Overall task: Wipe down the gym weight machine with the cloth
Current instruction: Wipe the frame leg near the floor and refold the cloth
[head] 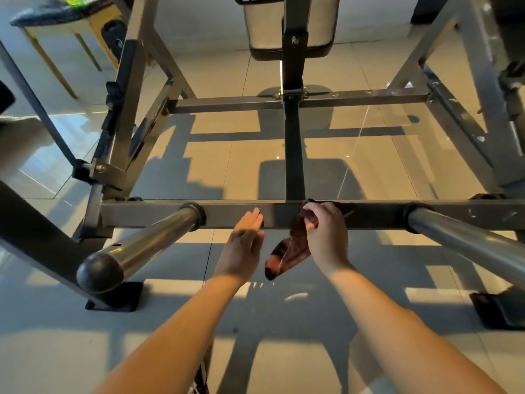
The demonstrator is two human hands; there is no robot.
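Fingers (pixel 314 220) of the right hand (pixel 326 233) are curled tight round a dark red cloth (pixel 289 251), bunching it against the near crossbar (pixel 159 213) of the weight machine (pixel 133 89), right where the centre bar (pixel 294 166) joins it. A loose tail of the cloth hangs below the hand, on its left. Left of that, the left hand (pixel 244 243) is flat, with its fingers (pixel 252 220) straight and together, holding nothing. Their tips reach the near edge of the crossbar, but I cannot tell whether they touch it. Two chrome pegs stick out from the crossbar toward the near side, one on the left (pixel 147 243) and one on the right (pixel 460 240). Far beyond the frame sits a padded seat (pixel 289 27). Glossy floor tiles (pixel 227 166) lie beneath everything.
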